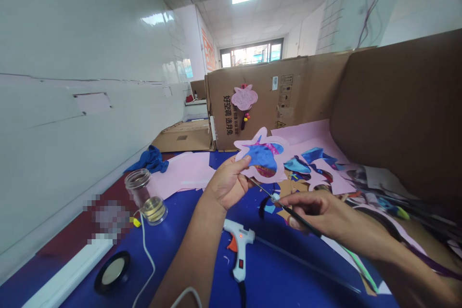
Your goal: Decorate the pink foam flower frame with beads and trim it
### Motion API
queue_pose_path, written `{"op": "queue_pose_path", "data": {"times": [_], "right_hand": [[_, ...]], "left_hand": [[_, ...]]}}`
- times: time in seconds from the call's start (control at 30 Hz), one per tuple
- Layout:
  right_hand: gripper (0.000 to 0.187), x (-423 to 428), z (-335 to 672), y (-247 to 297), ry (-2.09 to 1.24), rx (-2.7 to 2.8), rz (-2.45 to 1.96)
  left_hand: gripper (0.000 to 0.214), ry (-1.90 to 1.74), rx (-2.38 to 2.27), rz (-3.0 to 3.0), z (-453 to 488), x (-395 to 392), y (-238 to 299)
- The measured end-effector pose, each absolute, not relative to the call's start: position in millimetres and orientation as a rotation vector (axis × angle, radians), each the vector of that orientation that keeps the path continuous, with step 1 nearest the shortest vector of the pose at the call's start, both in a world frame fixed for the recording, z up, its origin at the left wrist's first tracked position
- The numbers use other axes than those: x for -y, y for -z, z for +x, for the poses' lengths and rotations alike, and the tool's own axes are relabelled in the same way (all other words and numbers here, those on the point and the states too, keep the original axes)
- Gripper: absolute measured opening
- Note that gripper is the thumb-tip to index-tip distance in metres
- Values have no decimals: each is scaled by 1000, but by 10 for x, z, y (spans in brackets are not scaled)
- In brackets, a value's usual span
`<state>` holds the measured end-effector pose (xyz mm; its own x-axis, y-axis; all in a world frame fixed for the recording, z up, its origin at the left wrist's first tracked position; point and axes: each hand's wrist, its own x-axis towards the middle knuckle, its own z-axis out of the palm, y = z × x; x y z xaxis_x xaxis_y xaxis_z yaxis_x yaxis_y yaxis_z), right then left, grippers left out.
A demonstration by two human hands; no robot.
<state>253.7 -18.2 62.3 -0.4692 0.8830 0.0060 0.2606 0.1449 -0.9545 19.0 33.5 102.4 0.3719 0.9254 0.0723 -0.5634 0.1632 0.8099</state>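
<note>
My left hand (227, 184) pinches the lower edge of a pink foam flower-shaped cutout (263, 158) with a shiny blue and magenta centre, held up above the blue table (274, 279). My right hand (317, 209) is closed on a thin dark stick (292, 211) whose tip reaches toward the cutout's lower edge. A white hot glue gun (238, 246) lies on the table just below both hands, its red light lit.
A clear glass jar (139, 186) and a shallow dish (154, 209) stand at the left, with a black tape roll (113, 272) nearer me. Pink foam sheets (184, 171) and foil scraps (306, 161) cover the back. Cardboard walls (397, 106) enclose the back and right; a white wall (54, 130) runs along the left.
</note>
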Motion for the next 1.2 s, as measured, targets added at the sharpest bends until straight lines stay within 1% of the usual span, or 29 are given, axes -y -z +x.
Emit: {"op": "queue_pose_path", "data": {"times": [0.27,0.7,1.0,1.2], "right_hand": [[46,179,2550,-603,-1324,1818,-1076],[48,192,2513,-600,-1339,1833,-1107],[49,161,2500,-473,-1420,1787,-1076],[49,173,2487,-521,-1437,1750,-1060]], "left_hand": [[18,-1131,-490,871,186,-347,-1012],[20,-1127,-484,912,170,-364,-1014],[20,-1137,-450,907,192,-375,-999],[20,-1160,-424,903,205,-354,-1020]]}}
